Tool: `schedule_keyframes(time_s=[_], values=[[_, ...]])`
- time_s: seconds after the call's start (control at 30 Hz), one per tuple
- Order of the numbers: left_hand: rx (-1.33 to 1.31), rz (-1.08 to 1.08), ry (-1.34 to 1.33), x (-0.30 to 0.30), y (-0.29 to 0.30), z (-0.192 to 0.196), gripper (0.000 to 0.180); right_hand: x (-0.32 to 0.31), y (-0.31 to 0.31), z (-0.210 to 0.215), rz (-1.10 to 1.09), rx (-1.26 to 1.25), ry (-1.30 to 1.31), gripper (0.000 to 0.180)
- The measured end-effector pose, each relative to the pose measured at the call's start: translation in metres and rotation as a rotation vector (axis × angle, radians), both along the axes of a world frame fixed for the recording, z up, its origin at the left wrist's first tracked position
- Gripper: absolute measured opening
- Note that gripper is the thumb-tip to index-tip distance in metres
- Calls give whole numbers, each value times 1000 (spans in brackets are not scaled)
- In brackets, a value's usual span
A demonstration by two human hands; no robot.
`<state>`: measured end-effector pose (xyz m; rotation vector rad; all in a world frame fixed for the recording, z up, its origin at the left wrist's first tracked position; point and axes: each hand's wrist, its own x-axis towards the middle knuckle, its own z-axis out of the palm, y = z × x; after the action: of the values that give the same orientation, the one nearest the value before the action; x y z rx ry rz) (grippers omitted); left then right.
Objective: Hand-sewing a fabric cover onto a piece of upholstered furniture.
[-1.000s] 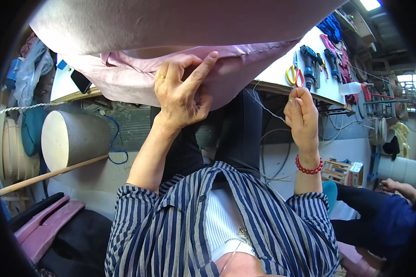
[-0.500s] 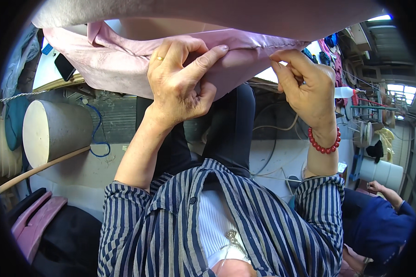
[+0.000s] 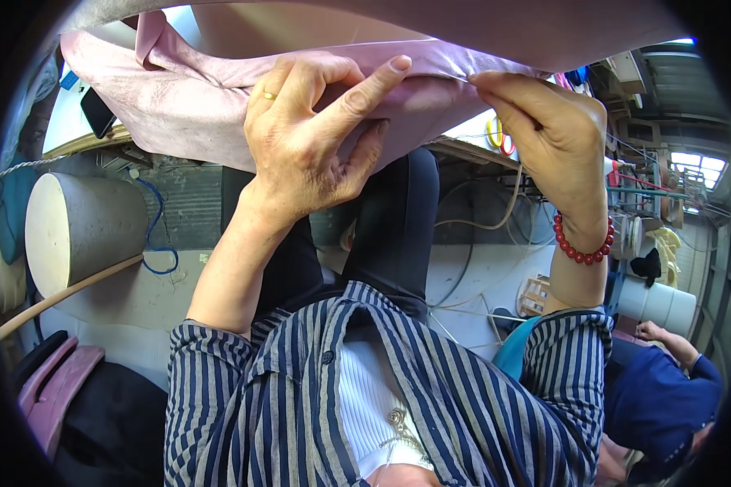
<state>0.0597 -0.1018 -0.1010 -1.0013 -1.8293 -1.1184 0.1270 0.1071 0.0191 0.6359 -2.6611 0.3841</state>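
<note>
Soft pink fabric hangs in front of me below a large pale curved surface, with a folded seam along its upper part. My left hand is closed on the fabric near this seam, its fingertips partly hidden in the folds and its index finger stretched along the cloth. At the seam's right end, my right hand is in a pinch, fingertips touching the cloth. Whatever lies between those fingertips is too small to make out.
Scissors with yellow and red handles lie on the table behind my right hand. A dark flat device rests on its left part. Below stand a pale cylinder and a wooden pole. A person in blue sits at lower right.
My right hand has come up to the seam from slightly below it. The left hand has shifted a little left and up with the fabric; the view has moved slightly too.
</note>
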Motion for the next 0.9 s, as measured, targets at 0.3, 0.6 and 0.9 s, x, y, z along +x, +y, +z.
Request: schedule_keyframes(time_s=[0.3,0.6,0.9], values=[[-20,-4,35,-1,-3,-2,52,-1,-3,12,3,100,-129,17],[-4,-21,35,-4,-2,-2,52,-4,-1,16,8,74,-166,19],[-21,-1,50,-3,-3,2,50,-7,7,-10,28,-181,-11,15]])
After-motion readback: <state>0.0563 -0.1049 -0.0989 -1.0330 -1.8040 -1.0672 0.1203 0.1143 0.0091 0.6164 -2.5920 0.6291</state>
